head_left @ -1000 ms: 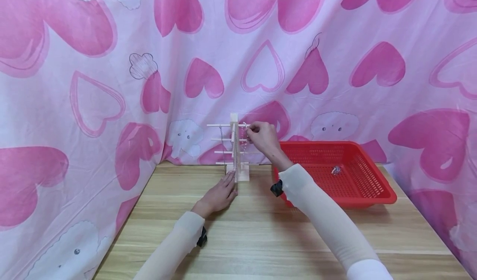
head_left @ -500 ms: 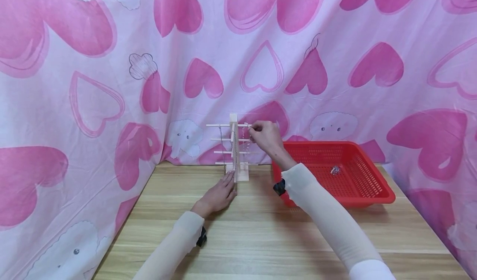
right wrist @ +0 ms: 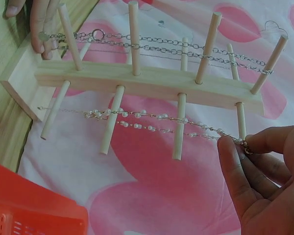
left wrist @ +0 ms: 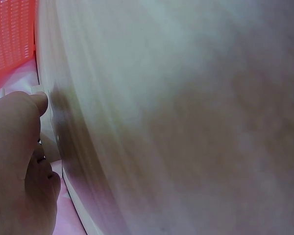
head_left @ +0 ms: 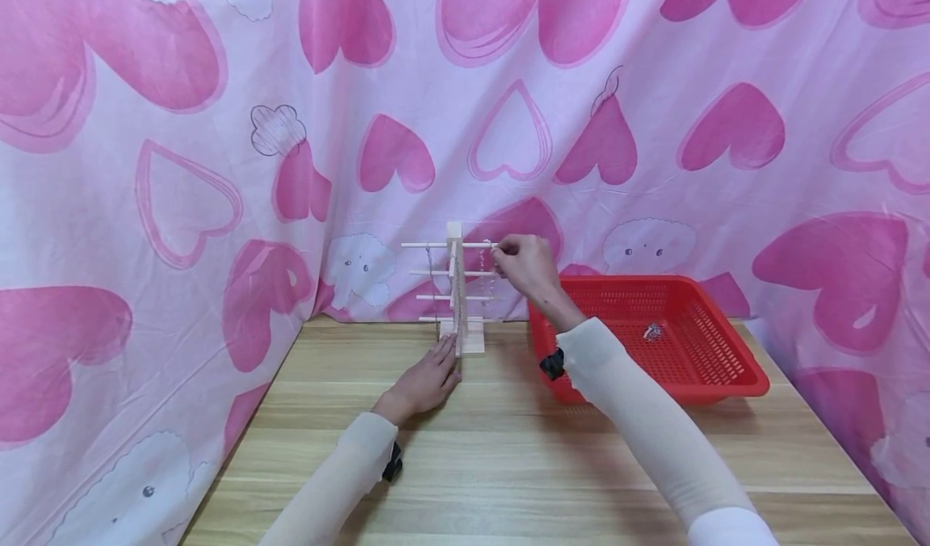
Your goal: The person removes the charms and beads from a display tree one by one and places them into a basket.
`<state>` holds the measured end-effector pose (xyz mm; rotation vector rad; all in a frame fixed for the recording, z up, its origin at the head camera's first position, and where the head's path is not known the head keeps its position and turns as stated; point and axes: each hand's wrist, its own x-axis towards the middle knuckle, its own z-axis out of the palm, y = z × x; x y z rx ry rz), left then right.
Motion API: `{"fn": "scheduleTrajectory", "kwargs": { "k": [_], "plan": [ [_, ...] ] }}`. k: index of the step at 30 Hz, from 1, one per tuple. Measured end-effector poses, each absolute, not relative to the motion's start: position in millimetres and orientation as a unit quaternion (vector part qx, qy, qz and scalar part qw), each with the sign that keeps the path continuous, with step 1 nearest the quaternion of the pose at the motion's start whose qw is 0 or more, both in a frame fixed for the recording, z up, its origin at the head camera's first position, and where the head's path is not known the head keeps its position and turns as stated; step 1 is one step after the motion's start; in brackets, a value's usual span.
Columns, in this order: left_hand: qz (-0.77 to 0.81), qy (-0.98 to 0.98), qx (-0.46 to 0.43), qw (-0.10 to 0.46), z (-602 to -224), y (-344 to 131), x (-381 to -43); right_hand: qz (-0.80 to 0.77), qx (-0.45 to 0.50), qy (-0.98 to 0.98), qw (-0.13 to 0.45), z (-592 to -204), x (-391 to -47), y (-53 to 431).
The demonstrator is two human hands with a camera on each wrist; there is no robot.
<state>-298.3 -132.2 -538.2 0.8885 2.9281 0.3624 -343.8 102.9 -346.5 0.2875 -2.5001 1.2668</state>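
Note:
A wooden peg rack (head_left: 454,233) stands at the back of the table. My left hand (head_left: 425,380) rests at its base with fingers extended, touching the wood. Beside the top right peg, my right hand (head_left: 529,265) pinches one end of a beaded necklace (right wrist: 159,116) between thumb and fingertips. In the right wrist view the necklace runs in two strands along the pegs, its thin far end trailing near the base. A silver chain (right wrist: 186,49) hangs on the rack's front pegs, and a finer chain (head_left: 431,271) hangs at the left.
A red plastic basket (head_left: 654,388) stands on the table to the right, below my right forearm. Inside lies a small tangle of silvery jewellery (head_left: 653,332). Behind the rack hangs a pink heart-patterned cloth (head_left: 395,152).
My right hand has shifted slightly right, outward along the top peg, and the beaded necklace has moved with it. My left hand stays at the base.

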Motion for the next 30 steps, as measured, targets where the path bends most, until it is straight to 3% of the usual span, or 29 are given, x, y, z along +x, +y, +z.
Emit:
{"fn": "scheduleTrajectory", "kwargs": {
  "k": [30],
  "plan": [
    [0.116,0.95,0.288,0.025,-541.0,-132.7,-299.3,0.41,0.087,-0.891,0.173,-342.6,-341.8,141.2]
  ]
}}
